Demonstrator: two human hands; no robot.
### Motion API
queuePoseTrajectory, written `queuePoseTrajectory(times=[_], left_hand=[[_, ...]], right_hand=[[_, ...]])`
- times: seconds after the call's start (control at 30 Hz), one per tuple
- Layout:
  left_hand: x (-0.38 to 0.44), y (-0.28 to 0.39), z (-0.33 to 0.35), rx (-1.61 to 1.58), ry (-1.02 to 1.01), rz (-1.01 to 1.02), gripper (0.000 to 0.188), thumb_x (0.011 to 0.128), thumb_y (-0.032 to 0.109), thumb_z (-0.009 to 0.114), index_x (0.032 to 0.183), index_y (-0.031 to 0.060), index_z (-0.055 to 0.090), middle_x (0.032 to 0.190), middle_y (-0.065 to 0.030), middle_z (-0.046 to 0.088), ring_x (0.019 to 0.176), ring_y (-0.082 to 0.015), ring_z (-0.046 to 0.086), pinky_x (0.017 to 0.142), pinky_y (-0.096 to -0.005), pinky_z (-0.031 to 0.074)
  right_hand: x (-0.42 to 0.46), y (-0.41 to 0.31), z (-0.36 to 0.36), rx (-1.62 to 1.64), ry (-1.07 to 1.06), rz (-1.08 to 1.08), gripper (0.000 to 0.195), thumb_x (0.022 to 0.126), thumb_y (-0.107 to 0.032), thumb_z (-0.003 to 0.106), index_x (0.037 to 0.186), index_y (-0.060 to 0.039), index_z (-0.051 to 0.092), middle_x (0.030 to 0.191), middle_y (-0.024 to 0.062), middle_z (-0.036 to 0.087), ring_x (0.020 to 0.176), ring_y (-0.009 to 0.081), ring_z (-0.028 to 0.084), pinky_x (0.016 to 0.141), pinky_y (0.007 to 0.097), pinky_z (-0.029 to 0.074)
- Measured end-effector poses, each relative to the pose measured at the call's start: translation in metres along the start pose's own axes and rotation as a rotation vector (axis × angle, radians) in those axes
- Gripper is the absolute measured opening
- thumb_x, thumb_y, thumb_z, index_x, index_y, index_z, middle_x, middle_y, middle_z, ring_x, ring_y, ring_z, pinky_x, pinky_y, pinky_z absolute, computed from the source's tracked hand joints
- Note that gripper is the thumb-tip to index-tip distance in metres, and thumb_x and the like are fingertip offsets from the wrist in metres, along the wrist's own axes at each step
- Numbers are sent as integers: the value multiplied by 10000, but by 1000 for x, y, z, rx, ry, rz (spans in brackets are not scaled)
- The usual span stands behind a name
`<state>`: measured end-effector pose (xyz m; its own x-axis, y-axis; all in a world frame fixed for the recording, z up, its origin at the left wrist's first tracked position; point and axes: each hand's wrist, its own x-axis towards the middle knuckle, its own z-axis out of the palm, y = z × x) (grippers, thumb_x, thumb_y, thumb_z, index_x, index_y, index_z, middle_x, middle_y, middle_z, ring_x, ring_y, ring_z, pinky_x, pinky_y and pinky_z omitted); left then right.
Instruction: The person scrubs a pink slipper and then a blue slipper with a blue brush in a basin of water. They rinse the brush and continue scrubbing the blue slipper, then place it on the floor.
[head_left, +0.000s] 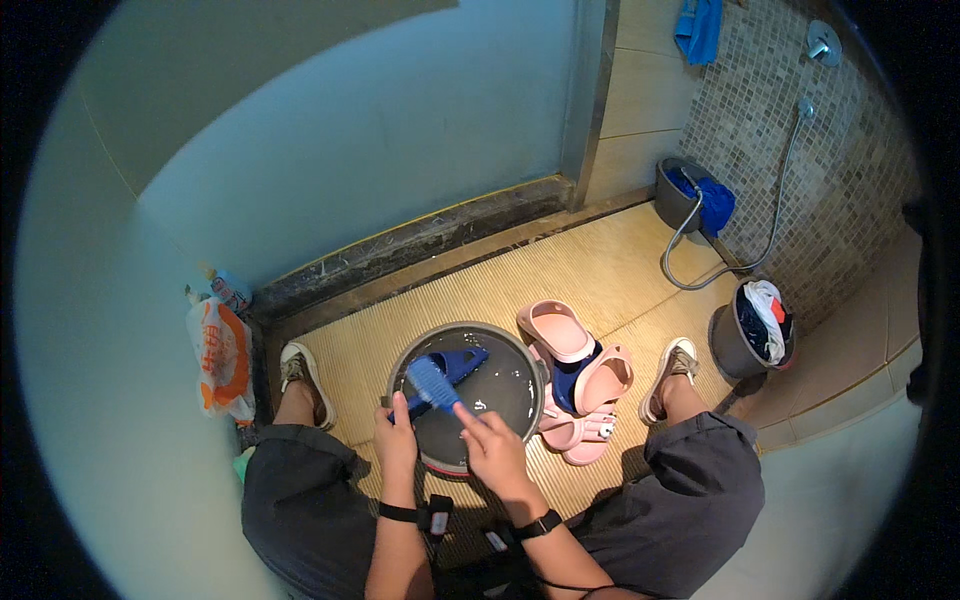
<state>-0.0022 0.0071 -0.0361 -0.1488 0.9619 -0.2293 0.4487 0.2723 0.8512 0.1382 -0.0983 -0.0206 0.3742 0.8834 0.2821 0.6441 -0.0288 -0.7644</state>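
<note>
A grey plastic basin (534, 360) of water stands on the floor between my feet. Over its left side lies a dark blue clog (466, 361), partly covered by the brush. My left hand (395, 444) grips the near end of the clog at the basin's rim. In my right hand (495, 452) is the handle of a blue scrubbing brush (429, 381), its head over the clog. Just right of the basin several pink clogs (556, 330) lie in a pile, with another dark blue clog (574, 382) among them.
Two grey buckets holding cloths, one by the wall (675, 199) and one nearer (727, 341), stand at the right. A metal shower hose (780, 195) loops onto the ribbed floor (465, 277). A plastic bag (221, 360) and a bottle (231, 289) sit at the left.
</note>
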Motion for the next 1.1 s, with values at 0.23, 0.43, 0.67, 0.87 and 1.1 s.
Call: queuePoseTrajectory(times=[0.23,0.43,0.67,0.87,1.1], left_hand=[[2,-8,7,68,-17,127,637,1018,548,430,1090,-64,593,990,-306,675,959,-454,656,834,-496,495],[-19,25,3,227,59,114,559,1042,503,374,1062,-17,578,965,-322,664,948,-514,625,807,-554,487],[-18,24,-6,305,-63,186,579,1048,492,351,1065,-32,596,938,-345,655,920,-527,624,801,-572,491],[-21,26,-4,256,-98,179,563,1041,461,369,1032,-54,597,939,-336,658,934,-516,621,820,-561,476],[-27,27,-4,326,-315,149,448,950,393,544,1014,-50,566,959,-314,655,959,-482,628,823,-500,481]], right_hand=[[2,24,19,-321,39,193,399,926,-220,611,1324,-218,636,866,136,600,741,354,638,623,469,530],[5,-3,-1,84,-62,17,422,897,-143,670,1314,-205,654,902,109,646,754,290,652,690,384,529],[6,19,-4,-212,-16,230,413,907,-180,633,1308,-278,652,876,117,633,777,342,659,678,447,531],[8,-1,-11,202,-106,44,427,880,-145,681,1297,-237,665,927,129,658,825,338,659,726,389,526],[5,23,2,82,47,219,435,897,-121,654,1329,-167,630,904,188,643,825,374,641,751,420,516]])
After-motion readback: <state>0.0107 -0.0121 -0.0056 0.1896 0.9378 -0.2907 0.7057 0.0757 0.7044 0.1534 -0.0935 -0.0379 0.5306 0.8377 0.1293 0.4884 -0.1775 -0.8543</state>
